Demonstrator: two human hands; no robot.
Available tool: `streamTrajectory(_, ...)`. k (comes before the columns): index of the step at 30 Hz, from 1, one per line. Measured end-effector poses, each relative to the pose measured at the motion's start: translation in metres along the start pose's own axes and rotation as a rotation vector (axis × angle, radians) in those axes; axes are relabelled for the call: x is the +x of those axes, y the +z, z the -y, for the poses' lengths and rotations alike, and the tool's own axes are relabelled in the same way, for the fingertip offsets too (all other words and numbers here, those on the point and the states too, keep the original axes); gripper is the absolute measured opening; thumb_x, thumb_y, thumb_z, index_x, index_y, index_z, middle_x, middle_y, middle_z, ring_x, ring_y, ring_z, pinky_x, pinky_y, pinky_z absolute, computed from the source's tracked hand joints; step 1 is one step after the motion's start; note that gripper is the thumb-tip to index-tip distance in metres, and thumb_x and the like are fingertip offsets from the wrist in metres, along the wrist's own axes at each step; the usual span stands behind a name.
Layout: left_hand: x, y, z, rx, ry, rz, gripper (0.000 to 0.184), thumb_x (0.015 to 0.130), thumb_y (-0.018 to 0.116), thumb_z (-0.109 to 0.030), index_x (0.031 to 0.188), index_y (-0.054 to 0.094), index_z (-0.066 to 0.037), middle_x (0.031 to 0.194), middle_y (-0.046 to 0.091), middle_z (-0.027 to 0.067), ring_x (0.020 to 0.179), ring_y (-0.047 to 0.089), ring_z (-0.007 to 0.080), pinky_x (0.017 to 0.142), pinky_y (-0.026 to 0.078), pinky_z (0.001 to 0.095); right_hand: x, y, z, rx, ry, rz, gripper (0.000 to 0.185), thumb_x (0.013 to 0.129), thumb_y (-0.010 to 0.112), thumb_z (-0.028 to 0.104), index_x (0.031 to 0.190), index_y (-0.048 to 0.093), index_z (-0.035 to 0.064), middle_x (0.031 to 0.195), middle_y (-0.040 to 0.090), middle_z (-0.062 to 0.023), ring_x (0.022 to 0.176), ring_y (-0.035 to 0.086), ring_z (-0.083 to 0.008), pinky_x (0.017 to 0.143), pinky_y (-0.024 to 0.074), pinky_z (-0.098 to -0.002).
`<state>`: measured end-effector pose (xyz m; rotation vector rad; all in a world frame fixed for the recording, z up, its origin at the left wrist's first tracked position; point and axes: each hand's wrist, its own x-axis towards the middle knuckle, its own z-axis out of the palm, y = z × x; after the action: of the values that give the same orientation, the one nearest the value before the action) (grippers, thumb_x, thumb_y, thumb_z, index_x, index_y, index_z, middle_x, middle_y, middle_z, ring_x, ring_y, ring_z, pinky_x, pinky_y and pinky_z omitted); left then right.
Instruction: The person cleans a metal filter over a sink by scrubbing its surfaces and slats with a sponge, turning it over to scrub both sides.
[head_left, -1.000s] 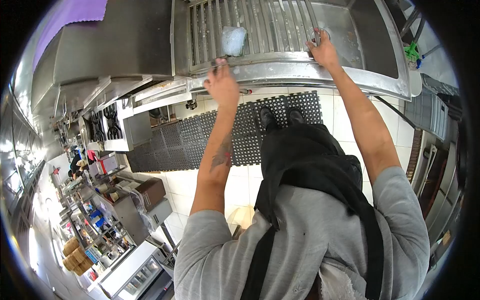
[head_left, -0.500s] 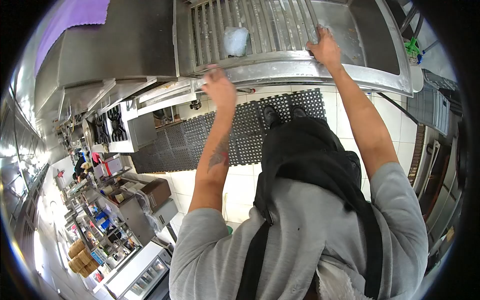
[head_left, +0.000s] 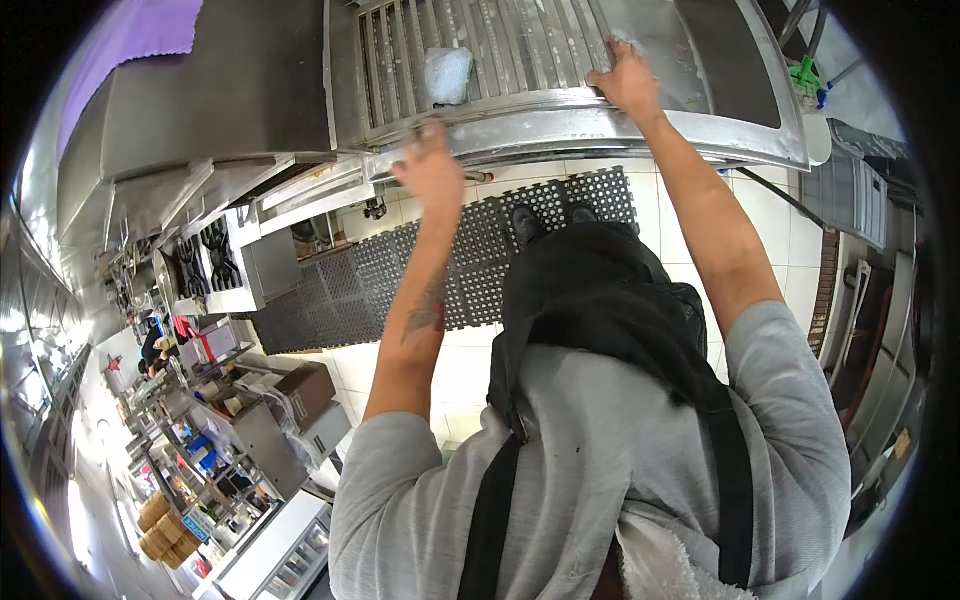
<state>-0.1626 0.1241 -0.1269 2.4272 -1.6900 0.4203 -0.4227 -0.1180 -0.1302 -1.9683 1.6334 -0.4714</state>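
Observation:
A slatted metal rack (head_left: 520,60) lies in the steel sink basin (head_left: 735,136). On its slats, towards the left, rests a pale blue-white sponge or cloth (head_left: 448,76). My right hand (head_left: 632,85) grips the rack's right end near the front edge. My left hand (head_left: 430,172) is over the front rim, just below the rack's left corner and the sponge; its fingers are smeared by motion, and whether they touch the metal cannot be made out.
Steel counter (head_left: 230,90) on the left with a purple cloth (head_left: 140,50). Black perforated mat (head_left: 380,265) on the tiled floor. Green brush (head_left: 804,76) at the right. Shelves with kitchen goods at lower left, with a person far off (head_left: 150,348).
The view has shifted slightly. My left hand has moved back a little from the rack's left corner. My right hand remains at the rack's right end, and the sponge stays on the slats.

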Motion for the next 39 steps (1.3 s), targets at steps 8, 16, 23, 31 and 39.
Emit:
streamTrajectory(8,-0.001,0.000,-0.032,-0.035,0.096,0.008,0.056,0.081,0.065,-0.009,0.136,0.061,-0.009,0.146,0.059,0.0065,0.136,0.046,0.0265,0.098,0.034,0.0536,0.001,-0.004,0.004,-0.015,0.037,0.030,0.083,0.075,0.078,0.036,0.149,0.047,0.0141,0.150,0.051,-0.0191,0.146,0.039,-0.0389,0.109,0.0289,-0.0748)
streamTrajectory(16,0.011,-0.005,-0.027,0.016,-0.001,0.157,0.055,0.081,0.066,-0.012,0.135,0.064,-0.014,0.148,0.058,0.0047,0.136,0.047,0.0249,0.099,0.036,0.0528,-0.009,-0.015,0.028,-0.004,0.127,0.066,0.084,0.075,0.078,0.032,0.150,0.044,0.0144,0.146,0.056,-0.0148,0.144,0.040,-0.0368,0.109,0.0288,-0.0761)
streamTrajectory(23,0.013,-0.015,-0.004,-0.061,-0.117,0.058,0.054,0.083,0.063,-0.006,0.136,0.065,-0.016,0.143,0.062,0.0018,0.133,0.052,0.0258,0.098,0.036,0.0556,-0.009,-0.008,0.022,0.005,0.144,0.072,0.083,0.075,0.078,0.024,0.150,0.042,0.0166,0.144,0.057,-0.0086,0.141,0.045,-0.0352,0.106,0.0331,-0.0757)
streamTrajectory(31,0.004,-0.010,-0.009,-0.040,0.015,0.023,0.051,0.085,0.063,-0.007,0.134,0.066,-0.018,0.141,0.064,-0.0010,0.128,0.053,0.0247,0.098,0.035,0.0534,-0.013,-0.012,0.026,-0.001,0.118,0.020,0.084,0.073,0.079,0.027,0.148,0.044,0.0174,0.141,0.058,-0.0148,0.136,0.050,-0.0390,0.104,0.0338,-0.0769)
streamTrajectory(39,0.006,-0.008,0.057,0.156,-0.044,0.007,0.060,0.084,0.063,-0.008,0.143,0.057,-0.009,0.145,0.061,0.0060,0.126,0.054,0.0275,0.096,0.037,0.0508,-0.001,0.000,0.012,0.053,0.078,0.029,0.079,0.074,0.079,0.026,0.144,0.046,0.0142,0.140,0.058,-0.0151,0.136,0.049,-0.0384,0.103,0.0357,-0.0765)
